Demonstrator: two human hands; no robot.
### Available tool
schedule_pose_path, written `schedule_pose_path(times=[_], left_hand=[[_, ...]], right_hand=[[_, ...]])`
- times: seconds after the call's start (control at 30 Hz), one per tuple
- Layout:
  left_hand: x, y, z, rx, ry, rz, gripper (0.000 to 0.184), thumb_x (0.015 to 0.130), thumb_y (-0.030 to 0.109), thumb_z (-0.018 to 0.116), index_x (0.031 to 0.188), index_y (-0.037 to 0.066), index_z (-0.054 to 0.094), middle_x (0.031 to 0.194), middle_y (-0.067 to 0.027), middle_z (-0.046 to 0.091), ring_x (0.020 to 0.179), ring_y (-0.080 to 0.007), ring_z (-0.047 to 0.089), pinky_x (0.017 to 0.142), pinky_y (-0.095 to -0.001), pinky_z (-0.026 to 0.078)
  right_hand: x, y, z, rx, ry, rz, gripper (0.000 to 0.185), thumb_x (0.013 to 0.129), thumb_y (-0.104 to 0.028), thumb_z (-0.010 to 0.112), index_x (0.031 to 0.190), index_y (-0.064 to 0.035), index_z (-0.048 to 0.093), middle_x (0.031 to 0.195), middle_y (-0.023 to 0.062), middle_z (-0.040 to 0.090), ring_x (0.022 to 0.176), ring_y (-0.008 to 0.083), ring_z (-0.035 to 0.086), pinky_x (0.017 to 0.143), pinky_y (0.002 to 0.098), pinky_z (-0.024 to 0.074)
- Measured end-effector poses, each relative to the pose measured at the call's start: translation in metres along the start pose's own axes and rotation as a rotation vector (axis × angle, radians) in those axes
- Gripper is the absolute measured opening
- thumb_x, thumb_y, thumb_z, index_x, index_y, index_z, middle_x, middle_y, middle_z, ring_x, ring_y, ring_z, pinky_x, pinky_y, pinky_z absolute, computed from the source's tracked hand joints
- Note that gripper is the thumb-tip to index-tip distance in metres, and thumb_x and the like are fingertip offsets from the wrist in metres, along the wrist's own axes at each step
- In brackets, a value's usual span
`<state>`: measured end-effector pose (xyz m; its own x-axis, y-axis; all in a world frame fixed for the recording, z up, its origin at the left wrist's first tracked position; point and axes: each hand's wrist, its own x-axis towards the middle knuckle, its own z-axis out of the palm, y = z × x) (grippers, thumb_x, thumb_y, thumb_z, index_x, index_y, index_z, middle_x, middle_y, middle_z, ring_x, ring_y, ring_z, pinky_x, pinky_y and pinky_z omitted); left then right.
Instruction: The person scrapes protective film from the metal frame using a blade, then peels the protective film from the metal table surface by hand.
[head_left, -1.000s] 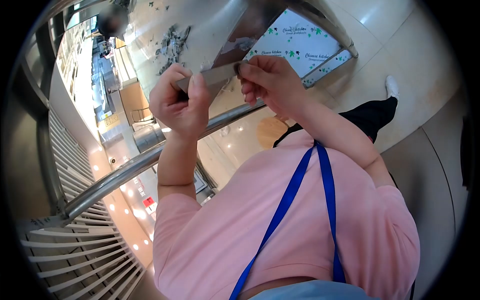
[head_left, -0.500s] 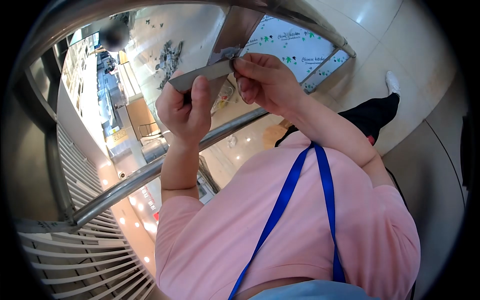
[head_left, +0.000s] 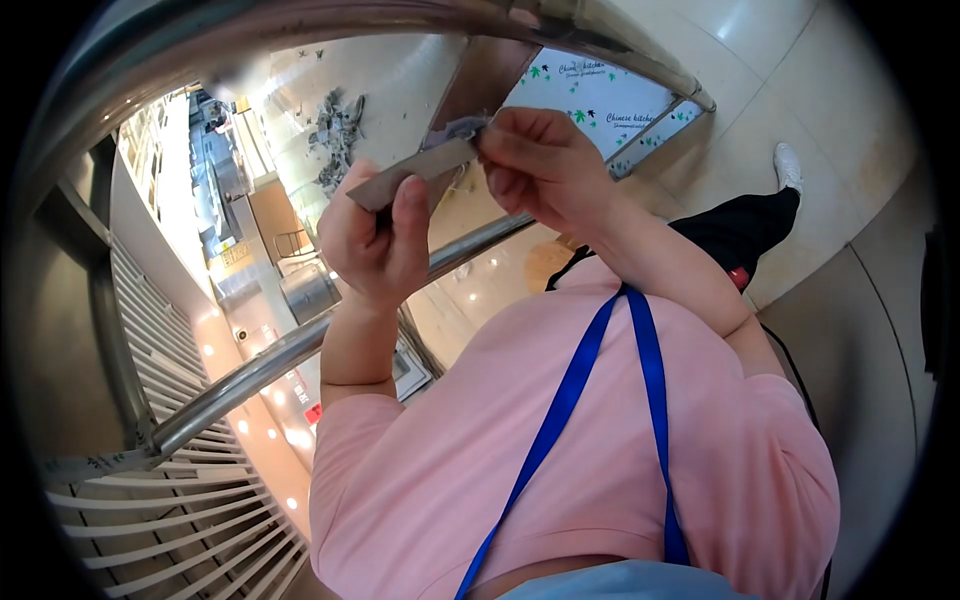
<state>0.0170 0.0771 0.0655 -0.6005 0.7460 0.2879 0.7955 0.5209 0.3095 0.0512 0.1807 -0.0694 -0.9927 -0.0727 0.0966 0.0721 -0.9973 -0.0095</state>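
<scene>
A flat grey metal strip, like a blade, slants between my two hands. My left hand is closed round its lower left end, the thumb pressed on the flat face. At the strip's upper right end my right hand is pinched, thumb against fingers, by a small dark grey scrap. What exactly its fingertips hold is too small to make out. Beyond the hands, a pile of dark grey shreds lies on a pale shiny surface.
A metal rail runs diagonally below my hands, and a thicker curved one crosses the top. White slats fill the lower left. A sheet printed "Chinese kitchen" lies upper right. My leg in black stretches over floor tiles.
Both hands stay on the strip. Compared with half a second ago, my left hand and the strip sit slightly lower and to the right, and more of the dark scrap shows at the right end.
</scene>
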Motion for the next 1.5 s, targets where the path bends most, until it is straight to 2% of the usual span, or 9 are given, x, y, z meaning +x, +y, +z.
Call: schedule_pose_path(times=[0.07, 0.2, 0.27, 0.37, 0.57, 0.67, 0.87, 0.97, 1.5], left_hand=[[0.004, 0.000, -0.002, 0.046, -0.040, 0.017, 0.008, 0.078, 0.001, 0.057, 0.071, -0.003, 0.054, 0.058, -0.0053, 0.046, 0.046, -0.0109, 0.039, 0.042, -0.0231, 0.029], [0.004, -0.004, -0.001, -0.016, -0.015, 0.000, 0.012, 0.079, 0.004, 0.058, 0.069, -0.003, 0.054, 0.057, -0.0058, 0.046, 0.046, -0.0109, 0.038, 0.042, -0.0229, 0.027], [0.003, -0.003, -0.006, -0.070, -0.045, -0.011, 0.014, 0.079, 0.005, 0.058, 0.069, -0.003, 0.053, 0.057, -0.0059, 0.046, 0.046, -0.0110, 0.038, 0.042, -0.0225, 0.026], [-0.001, -0.009, -0.005, -0.222, 0.048, -0.031, 0.018, 0.079, 0.006, 0.057, 0.065, -0.002, 0.051, 0.055, -0.0058, 0.044, 0.046, -0.0110, 0.038, 0.042, -0.0225, 0.026], [-0.007, -0.006, -0.002, -0.172, 0.098, -0.097, 0.024, 0.078, 0.005, 0.056, 0.057, -0.001, 0.047, 0.052, -0.0046, 0.043, 0.045, -0.0105, 0.037, 0.042, -0.0231, 0.026], [-0.002, -0.003, 0.000, -0.061, 0.026, -0.096, 0.023, 0.078, 0.005, 0.056, 0.057, -0.001, 0.048, 0.052, -0.0041, 0.042, 0.045, -0.0103, 0.037, 0.042, -0.0233, 0.026], [-0.004, -0.001, 0.005, -0.062, 0.035, -0.165, 0.023, 0.078, 0.005, 0.054, 0.057, -0.001, 0.049, 0.052, -0.0041, 0.044, 0.045, -0.0102, 0.038, 0.042, -0.0241, 0.027], [-0.006, -0.003, 0.005, -0.186, 0.056, -0.183, 0.023, 0.078, 0.005, 0.054, 0.056, -0.001, 0.049, 0.053, -0.0056, 0.046, 0.045, -0.0103, 0.040, 0.042, -0.0242, 0.028], [-0.003, -0.004, -0.001, -0.079, 0.020, -0.056, 0.020, 0.075, 0.000, 0.055, 0.056, 0.000, 0.049, 0.051, -0.0069, 0.046, 0.042, -0.0118, 0.041, 0.039, -0.0229, 0.028]], right_hand=[[0.003, -0.018, 0.001, -0.063, -0.019, -0.063, 0.017, 0.083, -0.014, 0.058, 0.072, -0.0007, 0.055, 0.056, 0.0046, 0.055, 0.044, 0.0105, 0.052, 0.039, 0.0202, 0.0392], [0.001, -0.026, 0.006, -0.298, 0.080, -0.028, 0.019, 0.081, -0.015, 0.060, 0.070, -0.0010, 0.057, 0.056, 0.0043, 0.055, 0.046, 0.0094, 0.053, 0.042, 0.0203, 0.0409], [0.000, -0.024, 0.008, -0.301, 0.056, -0.009, 0.019, 0.082, -0.015, 0.059, 0.069, -0.0011, 0.056, 0.057, 0.0044, 0.056, 0.047, 0.0095, 0.053, 0.043, 0.0204, 0.0414], [0.000, -0.015, 0.004, -0.317, 0.009, 0.069, 0.018, 0.083, -0.014, 0.058, 0.071, -0.0009, 0.054, 0.058, 0.0051, 0.055, 0.046, 0.0099, 0.053, 0.042, 0.0199, 0.0416], [-0.003, -0.001, 0.001, -0.205, 0.006, 0.134, 0.018, 0.084, -0.015, 0.057, 0.073, -0.0013, 0.054, 0.058, 0.0049, 0.055, 0.044, 0.0096, 0.051, 0.041, 0.0194, 0.0415], [-0.002, -0.003, -0.005, -0.130, 0.017, 0.088, 0.019, 0.082, -0.018, 0.059, 0.072, -0.0017, 0.055, 0.057, 0.0045, 0.055, 0.045, 0.0103, 0.053, 0.041, 0.0202, 0.0409], [-0.004, -0.009, -0.010, -0.142, 0.010, 0.090, 0.021, 0.082, -0.020, 0.060, 0.072, -0.0022, 0.055, 0.057, 0.0042, 0.056, 0.046, 0.0098, 0.054, 0.041, 0.0196, 0.0403], [-0.005, -0.008, -0.002, -0.173, 0.049, 0.122, 0.020, 0.084, -0.018, 0.057, 0.071, -0.0029, 0.054, 0.054, 0.0023, 0.054, 0.042, 0.0077, 0.051, 0.039, 0.0178, 0.0391], [-0.008, -0.023, 0.019, -0.235, 0.199, 0.127, 0.021, 0.080, -0.016, 0.062, 0.069, -0.0002, 0.054, 0.056, 0.0054, 0.054, 0.042, 0.0094, 0.051, 0.036, 0.0200, 0.0372]])
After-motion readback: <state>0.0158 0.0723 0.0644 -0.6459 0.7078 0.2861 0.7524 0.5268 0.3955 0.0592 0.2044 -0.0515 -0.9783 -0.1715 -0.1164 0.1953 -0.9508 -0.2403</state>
